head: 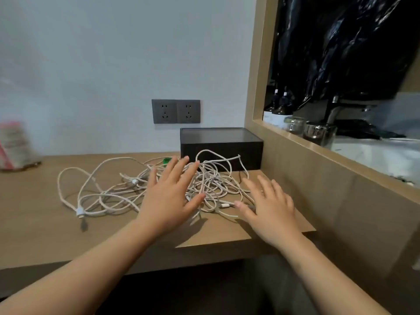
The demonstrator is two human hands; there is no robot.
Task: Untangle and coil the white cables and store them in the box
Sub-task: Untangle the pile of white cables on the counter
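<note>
Flat hands [169, 196] over tangled white cables [109, 192] before box [221, 147].

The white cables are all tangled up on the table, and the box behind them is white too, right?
Not quite. The box is black, not white, as the head view shows. The white cables are tangled up on the table, and the box does sit behind them.

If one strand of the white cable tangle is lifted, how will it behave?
Likely floppy: the white cables lie in loose loops on the desk. Lifting one strand would probably drag others along, since loops cross everywhere. Thin, so probably light.
</note>
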